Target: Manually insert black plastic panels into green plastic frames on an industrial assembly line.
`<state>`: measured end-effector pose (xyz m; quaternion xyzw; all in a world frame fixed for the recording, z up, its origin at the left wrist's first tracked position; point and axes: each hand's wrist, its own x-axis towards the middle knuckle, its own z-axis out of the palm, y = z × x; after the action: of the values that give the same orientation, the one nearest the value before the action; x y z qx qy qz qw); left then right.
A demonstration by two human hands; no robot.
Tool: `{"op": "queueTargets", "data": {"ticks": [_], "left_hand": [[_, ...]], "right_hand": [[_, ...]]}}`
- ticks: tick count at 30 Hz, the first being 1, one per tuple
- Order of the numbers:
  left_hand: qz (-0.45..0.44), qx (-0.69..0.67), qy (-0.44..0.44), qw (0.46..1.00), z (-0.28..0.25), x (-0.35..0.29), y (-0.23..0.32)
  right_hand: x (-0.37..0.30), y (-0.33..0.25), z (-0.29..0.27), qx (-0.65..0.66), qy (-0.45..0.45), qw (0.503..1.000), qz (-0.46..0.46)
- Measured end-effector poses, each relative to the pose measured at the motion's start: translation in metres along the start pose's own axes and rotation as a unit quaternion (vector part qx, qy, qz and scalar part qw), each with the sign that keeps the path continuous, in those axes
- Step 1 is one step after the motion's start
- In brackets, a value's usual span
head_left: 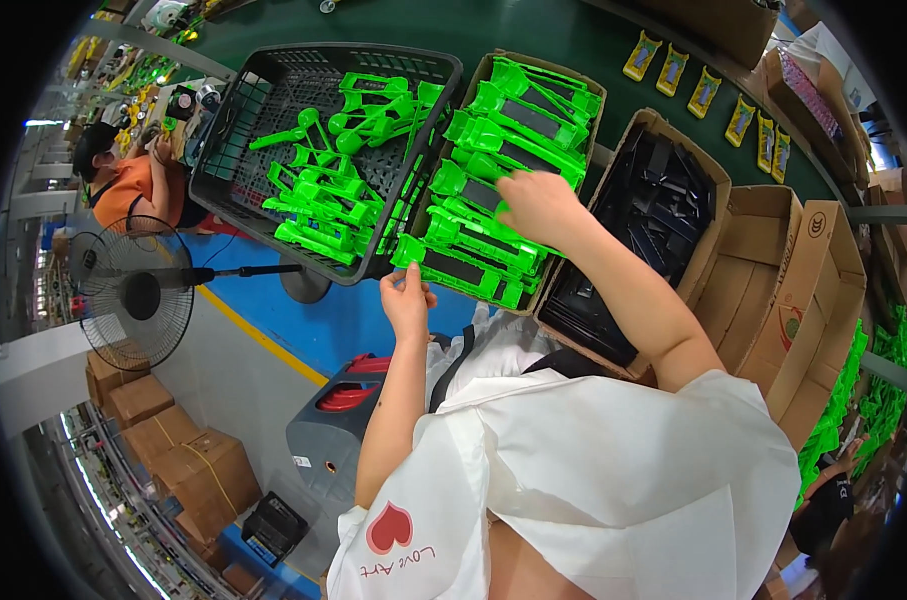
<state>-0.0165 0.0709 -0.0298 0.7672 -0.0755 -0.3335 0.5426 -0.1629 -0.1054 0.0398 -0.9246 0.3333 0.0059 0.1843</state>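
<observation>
Bright green molded plastic parts [518,165], several with dark strips set in them, lie in rows in a shallow cardboard box [599,105]. My left hand [407,302] is at the box's near left corner, thumb and fingers pinched at the end of the nearest green part [463,270]. Over the middle right of the box, my right hand [541,207] has its fingers curled down onto another green part; its fingertips are partly hidden. To the left, a black plastic crate [235,120] holds more loose green parts [328,190].
Right of the green parts stands a carton of black plastic parts [663,190], then open cartons [748,255]. Yellow pieces [673,70] line the green work surface [453,25]. At left are a fan [138,295] and a seated person in orange [123,185]. Stacked boxes [203,475] stand below.
</observation>
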Motion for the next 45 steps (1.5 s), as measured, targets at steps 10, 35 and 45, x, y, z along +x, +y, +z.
{"op": "queueTargets", "data": {"ticks": [10,35,45], "left_hand": [[0.045,-0.002,0.009,0.999,-0.010,0.023,0.001],[-0.265,-0.187,-0.321,0.890,0.009,-0.015,-0.053],[-0.284,-0.261,-0.317,0.867,0.006,-0.016,-0.064]], "right_hand": [[-0.014,0.019,-0.010,0.033,-0.021,0.999,0.004],[0.089,0.138,-0.023,0.033,0.396,0.916,0.059],[0.040,-0.003,0.018,-0.128,0.011,0.988,-0.087]]}}
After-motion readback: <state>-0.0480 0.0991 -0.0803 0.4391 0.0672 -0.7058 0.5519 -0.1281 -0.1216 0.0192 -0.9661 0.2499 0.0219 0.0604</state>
